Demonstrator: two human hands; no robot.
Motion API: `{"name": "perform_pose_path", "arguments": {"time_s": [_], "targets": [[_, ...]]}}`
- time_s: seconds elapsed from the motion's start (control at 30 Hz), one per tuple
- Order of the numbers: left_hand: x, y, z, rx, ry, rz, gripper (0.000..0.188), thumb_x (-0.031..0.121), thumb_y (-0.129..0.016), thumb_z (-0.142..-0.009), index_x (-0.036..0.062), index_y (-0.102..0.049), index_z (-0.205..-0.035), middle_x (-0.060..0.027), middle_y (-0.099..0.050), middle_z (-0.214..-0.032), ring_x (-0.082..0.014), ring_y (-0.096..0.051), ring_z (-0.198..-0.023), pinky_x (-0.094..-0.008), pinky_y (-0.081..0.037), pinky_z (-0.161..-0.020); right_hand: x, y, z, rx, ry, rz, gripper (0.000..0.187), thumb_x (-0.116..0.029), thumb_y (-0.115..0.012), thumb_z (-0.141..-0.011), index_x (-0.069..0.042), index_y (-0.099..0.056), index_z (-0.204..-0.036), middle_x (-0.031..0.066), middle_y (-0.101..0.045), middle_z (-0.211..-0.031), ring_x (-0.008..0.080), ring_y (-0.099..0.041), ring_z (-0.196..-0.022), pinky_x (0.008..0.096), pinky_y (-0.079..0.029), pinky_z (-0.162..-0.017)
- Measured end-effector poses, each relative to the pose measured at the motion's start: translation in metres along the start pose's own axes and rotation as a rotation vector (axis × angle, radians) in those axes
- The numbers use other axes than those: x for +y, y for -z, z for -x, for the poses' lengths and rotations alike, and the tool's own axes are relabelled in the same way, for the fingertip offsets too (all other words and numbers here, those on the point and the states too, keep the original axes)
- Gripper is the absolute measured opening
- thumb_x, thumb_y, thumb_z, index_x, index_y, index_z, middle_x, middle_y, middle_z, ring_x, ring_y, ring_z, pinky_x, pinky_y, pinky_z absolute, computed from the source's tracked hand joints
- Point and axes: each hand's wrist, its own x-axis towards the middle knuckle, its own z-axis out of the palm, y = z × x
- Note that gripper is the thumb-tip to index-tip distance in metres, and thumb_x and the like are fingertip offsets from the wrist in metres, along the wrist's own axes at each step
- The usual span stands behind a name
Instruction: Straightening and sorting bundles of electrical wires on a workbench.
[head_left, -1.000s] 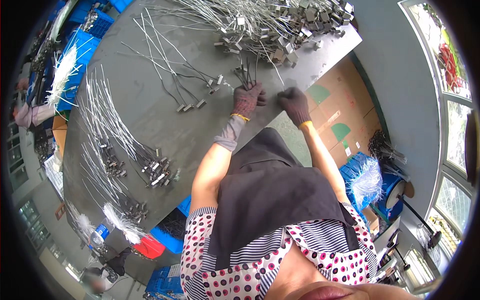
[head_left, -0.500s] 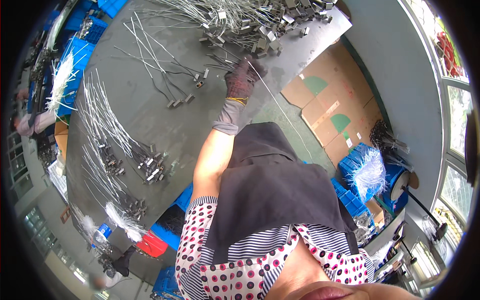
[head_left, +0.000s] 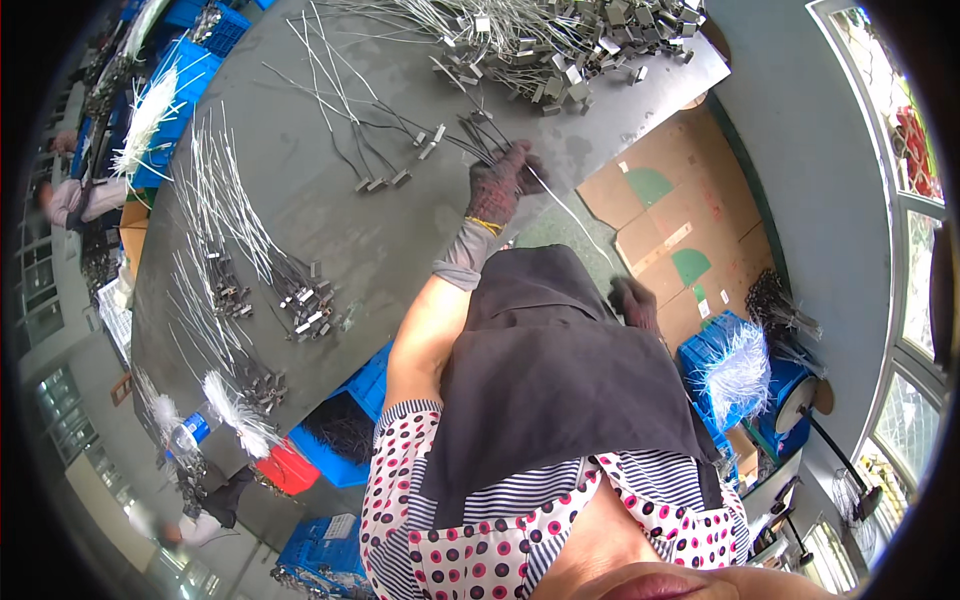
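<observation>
My left hand (head_left: 497, 188), in a dark reddish work glove, is closed over the table's right part. Several dark cable ends (head_left: 480, 140) stick out beyond its fingers. From this hand a white cable (head_left: 575, 215) runs down to the right, past the table edge. My right hand (head_left: 635, 302), gloved too, is beside my dark apron, its fingers closed at the cable's lower end; the grip itself is small and partly hidden. Left of my left hand lie a few loose cables (head_left: 345, 125) with small metal blocks on their ends.
A big heap of cables with metal ends (head_left: 570, 50) covers the table's (head_left: 400, 240) far side. Cable bundles (head_left: 235, 220) lie at left. Blue crates (head_left: 720, 345) and flattened cardboard (head_left: 650, 215) are on the floor at right. A red bin (head_left: 288, 468) stands below the table's near edge.
My right hand has come into view at the cable's lower end. The white cable now hangs shorter and more bent. In the picture, the table and my left hand have shifted slightly.
</observation>
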Motion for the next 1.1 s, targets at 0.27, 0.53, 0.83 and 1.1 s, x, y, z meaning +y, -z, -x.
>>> {"name": "perform_pose_path", "arguments": {"time_s": [0.27,0.53,0.83,1.1], "targets": [[0.036,0.006,0.01,0.0,-0.086,-0.093,0.026,0.021,-0.063,-0.098,-0.0028,-0.065,-0.11,-0.0119,-0.069,-0.089,-0.0246,-0.071,-0.075,-0.0408,-0.064,-0.068,-0.163,-0.111,-0.06,-0.163,0.12,-0.062,0.032,-0.03,-0.065,-0.091,0.001,-0.072,-0.09,0.0028,-0.058,-0.062,0.0088,-0.049,-0.051,0.0268,-0.038,-0.048],[0.085,0.042,0.008,0.052,-0.447,-0.482,0.022,0.018,-0.064,-0.098,0.0008,-0.069,-0.11,-0.008,-0.072,-0.092,-0.0144,-0.069,-0.081,-0.0271,-0.057,-0.07,-0.232,-0.194,-0.085,-0.4,0.263,-0.247,0.063,-0.054,-0.056,-0.094,0.004,-0.061,-0.117,0.0112,-0.067,-0.089,0.0184,-0.062,-0.065,0.0277,-0.046,-0.051],[0.065,0.115,-0.033,0.165,-0.504,-1.004,0.034,0.033,-0.067,-0.091,0.0029,-0.073,-0.106,-0.007,-0.075,-0.09,-0.0164,-0.069,-0.081,-0.0356,-0.051,-0.067,-0.267,-0.256,-0.173,-0.245,0.771,0.917,0.053,-0.048,-0.054,-0.094,-0.003,-0.062,-0.12,0.0176,-0.067,-0.115,0.0371,-0.066,-0.097,0.0475,-0.054,-0.082],[0.108,0.095,0.008,0.57,-0.129,-1.143,0.04,0.045,-0.069,-0.087,0.0062,-0.075,-0.096,-0.0117,-0.073,-0.079,-0.0277,-0.066,-0.063,-0.0381,-0.051,-0.062,-0.277,-0.252,-0.168,0.293,0.741,1.023,0.038,-0.03,-0.06,-0.087,-0.013,-0.065,-0.121,0.0166,-0.05,-0.144,0.0394,-0.052,-0.124,0.0502,-0.048,-0.097]]}}
